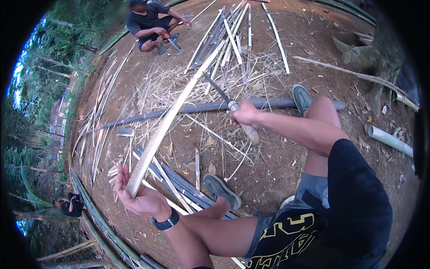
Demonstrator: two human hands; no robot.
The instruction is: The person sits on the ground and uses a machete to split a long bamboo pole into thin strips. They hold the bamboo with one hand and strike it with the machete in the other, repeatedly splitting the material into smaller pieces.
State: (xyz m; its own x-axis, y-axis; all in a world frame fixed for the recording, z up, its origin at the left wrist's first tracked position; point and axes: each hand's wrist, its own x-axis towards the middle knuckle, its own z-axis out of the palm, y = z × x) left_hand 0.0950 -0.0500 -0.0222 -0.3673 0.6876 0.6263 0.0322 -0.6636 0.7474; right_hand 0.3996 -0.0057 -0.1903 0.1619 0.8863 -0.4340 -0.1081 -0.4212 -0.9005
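A long pale split-bamboo strip (162, 130) slants from my left hand (145, 201) up toward the far pile. My left palm is turned up, the strip's near end resting between thumb and fingers. In my right hand (244, 113) is the wooden handle of a long-bladed knife (217, 88). The blade points up and left, its tip at or close to the strip's far part; I cannot tell whether they touch. Beneath the strip, a dark bamboo pole (206, 107) crosses the ground. Fine pale shavings (161, 87) lie around it.
Split strips (230, 33) are heaped at the far side, and dark strips (177, 179) lie by my left foot. A person (148, 24) crouches far left holding a blade. A tree trunk (376, 51) and a cut bamboo piece (390, 141) are at right.
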